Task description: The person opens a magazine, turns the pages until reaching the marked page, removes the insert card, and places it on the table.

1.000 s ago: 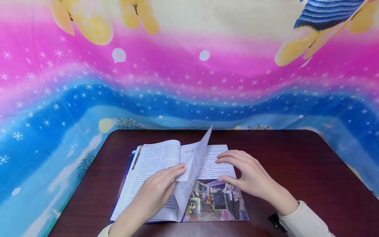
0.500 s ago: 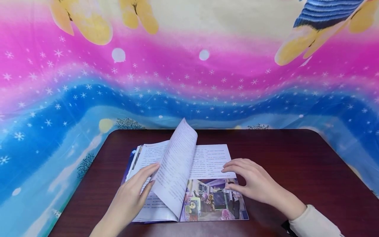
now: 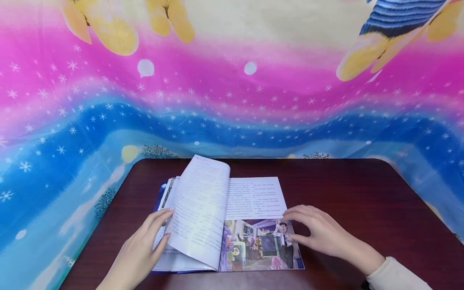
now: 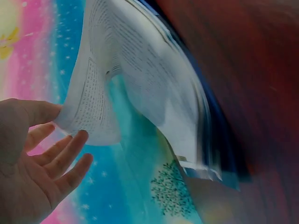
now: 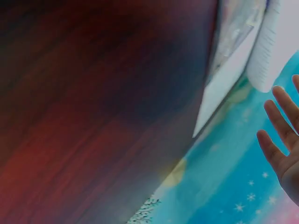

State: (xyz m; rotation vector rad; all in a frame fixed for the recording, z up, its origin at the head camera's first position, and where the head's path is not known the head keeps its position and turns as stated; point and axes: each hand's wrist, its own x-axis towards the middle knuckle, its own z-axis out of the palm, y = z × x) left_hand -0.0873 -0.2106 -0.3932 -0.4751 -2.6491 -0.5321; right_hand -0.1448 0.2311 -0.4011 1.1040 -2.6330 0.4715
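Observation:
An open magazine [image 3: 253, 197] lies on the dark wooden table, its right side bearing text above a colourful illustration. My left hand [image 3: 145, 241] pinches the edge of a lifted page [image 3: 199, 205] between thumb and fingers. That page [image 4: 91, 102] curves up over the left half of the magazine, as the left wrist view also shows. Near the magazine's right edge is my right hand [image 3: 322, 231], its fingers relaxed and gripping nothing. In the right wrist view the fingers of this hand [image 5: 289, 140] are spread and apart from the pages.
The reddish-brown table [image 3: 362, 193] has rounded far corners. Behind and beside it hangs a cloth backdrop [image 3: 232, 100] in pink and blue with snowflakes. A dark blue cover [image 3: 160, 197] shows under the magazine's left pages.
My left hand has moved left, carrying the page from near upright over to the left side. My right hand has shifted slightly right and down, away from the magazine's middle.

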